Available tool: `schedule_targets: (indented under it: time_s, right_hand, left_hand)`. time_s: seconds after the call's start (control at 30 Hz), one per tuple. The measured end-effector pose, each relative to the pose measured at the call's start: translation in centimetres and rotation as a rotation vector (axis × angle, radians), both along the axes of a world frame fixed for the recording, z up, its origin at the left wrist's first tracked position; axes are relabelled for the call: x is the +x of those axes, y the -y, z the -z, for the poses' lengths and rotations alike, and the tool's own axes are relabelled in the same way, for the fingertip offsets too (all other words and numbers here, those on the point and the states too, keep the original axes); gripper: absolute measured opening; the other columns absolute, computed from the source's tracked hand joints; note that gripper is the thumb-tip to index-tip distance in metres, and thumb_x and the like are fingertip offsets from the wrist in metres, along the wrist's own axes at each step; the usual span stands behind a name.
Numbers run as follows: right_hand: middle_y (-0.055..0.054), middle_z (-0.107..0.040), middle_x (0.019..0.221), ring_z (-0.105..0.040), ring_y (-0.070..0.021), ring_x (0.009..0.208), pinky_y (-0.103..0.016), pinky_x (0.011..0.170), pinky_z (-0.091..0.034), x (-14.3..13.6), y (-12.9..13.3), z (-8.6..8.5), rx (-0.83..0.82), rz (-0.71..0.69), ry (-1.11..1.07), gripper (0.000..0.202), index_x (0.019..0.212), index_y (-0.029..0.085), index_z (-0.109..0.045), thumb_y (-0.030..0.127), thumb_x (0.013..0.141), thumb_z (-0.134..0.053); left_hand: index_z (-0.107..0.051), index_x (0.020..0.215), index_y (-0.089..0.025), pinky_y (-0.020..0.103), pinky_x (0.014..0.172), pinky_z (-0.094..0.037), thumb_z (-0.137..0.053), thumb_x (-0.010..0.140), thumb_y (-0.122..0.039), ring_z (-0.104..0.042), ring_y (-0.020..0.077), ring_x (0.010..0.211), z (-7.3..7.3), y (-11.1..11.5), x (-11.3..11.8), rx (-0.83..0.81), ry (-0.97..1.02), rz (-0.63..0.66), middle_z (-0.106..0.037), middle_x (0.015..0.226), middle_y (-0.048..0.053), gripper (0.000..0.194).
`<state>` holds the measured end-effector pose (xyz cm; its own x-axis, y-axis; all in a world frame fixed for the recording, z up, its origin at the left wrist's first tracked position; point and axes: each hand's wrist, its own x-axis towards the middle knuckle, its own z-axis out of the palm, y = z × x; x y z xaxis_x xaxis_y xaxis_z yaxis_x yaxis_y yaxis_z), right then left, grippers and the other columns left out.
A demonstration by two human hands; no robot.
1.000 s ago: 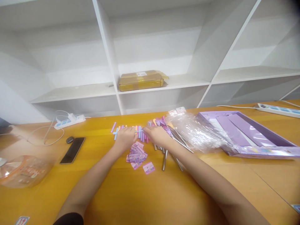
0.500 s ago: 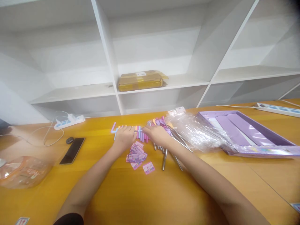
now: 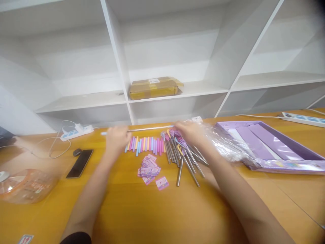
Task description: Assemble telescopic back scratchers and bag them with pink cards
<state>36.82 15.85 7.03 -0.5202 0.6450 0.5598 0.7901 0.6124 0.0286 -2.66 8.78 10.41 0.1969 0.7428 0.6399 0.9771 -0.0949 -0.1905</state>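
Observation:
A long thin metal rod (image 3: 149, 128) with light blue ends spans the gap between my hands. My left hand (image 3: 118, 138) is closed round its left part, and a blue end sticks out past the fist. At its right end, my right hand (image 3: 188, 132) is closed on it, blurred by motion. Below the rod lies a row of short coloured sticks (image 3: 144, 144) in pink, purple, blue and yellow. Beside them, near my right hand, several metal rods (image 3: 189, 159) with coloured heads are heaped. Small pink cards (image 3: 149, 167) lie in front of the row.
A purple box (image 3: 269, 142) and clear plastic wrapping (image 3: 223, 144) are at the right. At the left are a phone (image 3: 80, 164), a power strip (image 3: 77, 132) and an orange transparent container (image 3: 27, 186). A brown parcel (image 3: 153, 88) sits on the shelf behind.
My hands have moved apart, the left one leftward and the right one up and rightward. The long rod now shows between them, and the row of short sticks is uncovered.

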Motion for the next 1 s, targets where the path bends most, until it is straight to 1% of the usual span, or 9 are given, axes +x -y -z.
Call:
schedule_targets:
  time_s: [0.1, 0.17, 0.2, 0.27, 0.37, 0.43, 0.6, 0.83, 1.0]
  right_hand:
    - [-0.011, -0.079, 0.109, -0.067, -0.0229, 0.097, -0.032, 0.086, -0.042, 8.0, -2.4, -1.0, 0.067, 0.216, -0.211, 0.037, 0.121, 0.021, -0.077, 0.017, 0.102, -0.045]
    - [-0.014, -0.078, 0.100, -0.067, -0.0242, 0.093, -0.033, 0.084, -0.043, 11.9, -3.0, -1.3, 0.062, 0.277, -0.252, 0.036, 0.117, 0.019, -0.077, 0.026, 0.106, -0.044]
    - [-0.013, -0.078, 0.099, -0.067, -0.0240, 0.093, -0.033, 0.083, -0.043, 13.1, -3.0, -1.3, 0.052, 0.290, -0.261, 0.036, 0.118, 0.019, -0.076, 0.028, 0.107, -0.044]
    - [-0.012, -0.078, 0.101, -0.067, -0.0229, 0.095, -0.031, 0.083, -0.044, 14.0, -2.8, -1.3, 0.031, 0.306, -0.278, 0.035, 0.121, 0.020, -0.075, 0.031, 0.106, -0.045]
    - [-0.011, -0.078, 0.107, -0.068, -0.0223, 0.099, -0.030, 0.082, -0.045, 13.5, -2.5, -1.2, 0.003, 0.326, -0.295, 0.034, 0.124, 0.023, -0.073, 0.031, 0.106, -0.045]
    - [-0.010, -0.078, 0.107, -0.068, -0.0226, 0.099, -0.031, 0.082, -0.044, 13.1, -2.4, -1.3, -0.003, 0.333, -0.306, 0.035, 0.124, 0.023, -0.073, 0.032, 0.105, -0.044]
    - [-0.009, -0.078, 0.106, -0.068, -0.0229, 0.097, -0.032, 0.083, -0.045, 13.2, -2.4, -1.7, 0.003, 0.325, -0.328, 0.036, 0.122, 0.024, -0.073, 0.033, 0.104, -0.044]
    - [-0.009, -0.079, 0.108, -0.070, -0.0242, 0.097, -0.034, 0.083, -0.046, 13.7, -2.7, -1.3, 0.002, 0.335, -0.337, 0.035, 0.121, 0.024, -0.072, 0.032, 0.103, -0.044]
    - [-0.009, -0.078, 0.116, -0.069, -0.0265, 0.104, -0.036, 0.085, -0.046, 13.7, -2.7, -1.3, 0.004, 0.344, -0.332, 0.033, 0.121, 0.027, -0.072, 0.035, 0.104, -0.045]
  left_hand:
    - [-0.054, 0.064, -0.024, 0.042, 0.071, -0.030, -0.053, 0.086, -0.021, -0.058, 0.0306, 0.079, -2.6, -0.1, -7.1, 0.138, 0.021, -0.103, -0.067, 0.067, 0.009, 0.023]
    - [-0.052, 0.064, -0.024, 0.043, 0.075, -0.034, -0.055, 0.083, -0.020, -0.058, 0.0306, 0.083, -3.0, 0.0, -10.0, 0.067, -0.028, -0.038, -0.067, 0.068, 0.008, 0.019]
    - [-0.051, 0.064, -0.024, 0.043, 0.077, -0.035, -0.055, 0.082, -0.020, -0.058, 0.0303, 0.084, -2.8, -0.1, -10.6, 0.038, -0.048, -0.017, -0.066, 0.067, 0.007, 0.018]
    - [-0.050, 0.064, -0.024, 0.044, 0.079, -0.036, -0.055, 0.081, -0.019, -0.058, 0.0296, 0.084, -2.1, -0.4, -10.6, 0.006, -0.065, 0.005, -0.065, 0.067, 0.006, 0.018]
    - [-0.050, 0.066, -0.025, 0.044, 0.081, -0.036, -0.054, 0.082, -0.019, -0.060, 0.0287, 0.084, -1.1, -0.9, -9.3, 0.010, -0.041, -0.006, -0.065, 0.068, 0.005, 0.018]
    - [-0.051, 0.068, -0.025, 0.043, 0.082, -0.037, -0.053, 0.083, -0.019, -0.061, 0.0285, 0.085, -0.9, -1.2, -8.9, 0.022, -0.018, -0.006, -0.066, 0.070, 0.005, 0.016]
    - [-0.053, 0.076, -0.025, 0.044, 0.084, -0.039, -0.054, 0.083, -0.020, -0.063, 0.0291, 0.085, -1.3, -1.0, -9.0, 0.071, 0.039, -0.033, -0.067, 0.074, 0.006, 0.009]
    - [-0.032, 0.069, -0.026, 0.043, 0.080, -0.036, -0.055, 0.085, -0.027, -0.058, 0.0293, 0.083, -2.0, -0.4, -8.6, 0.080, 0.091, -0.101, -0.056, 0.067, 0.005, 0.028]
    - [-0.031, 0.070, -0.026, 0.043, 0.082, -0.036, -0.054, 0.085, -0.027, -0.057, 0.0290, 0.083, -2.1, -0.4, -8.7, 0.070, 0.109, -0.094, -0.055, 0.067, 0.005, 0.028]
